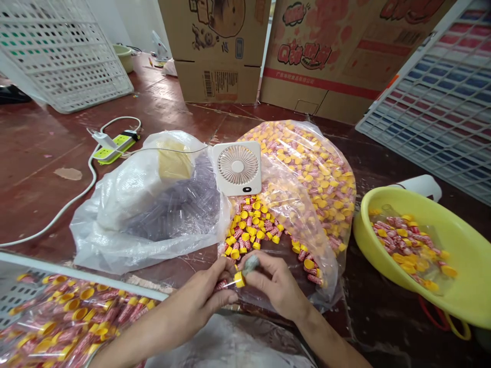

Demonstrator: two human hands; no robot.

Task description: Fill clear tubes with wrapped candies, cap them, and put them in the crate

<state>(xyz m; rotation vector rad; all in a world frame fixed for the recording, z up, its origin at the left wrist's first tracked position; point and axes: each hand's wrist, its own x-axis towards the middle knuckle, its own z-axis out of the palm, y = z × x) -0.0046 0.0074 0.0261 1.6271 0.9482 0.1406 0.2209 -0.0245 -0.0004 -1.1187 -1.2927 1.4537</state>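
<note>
My left hand (pixel 215 289) pinches a small clear tube (pixel 230 282) with a red-and-white patterned piece inside and a yellow cap (pixel 240 279) at its right end. Against that cap rests the thumb of my right hand (pixel 274 283), its fingers curled. A grey-green lump (pixel 251 264) shows at the right fingertips; whether it is held or wrapped round a finger I cannot tell. Just beyond both hands lie loose yellow-capped red pieces (pixel 253 225), spilling from a large clear bag (pixel 310 163) full of them.
A white fan (pixel 238 168) stands between that bag and a plastic bag (pixel 134 189) of clear tubes. At the lower left is a crate (pixel 15 291) of filled tubes; at right, a yellow basin (pixel 466 260). A power strip (pixel 115 148) trails a cable. Cardboard boxes (pixel 218 82) stand behind.
</note>
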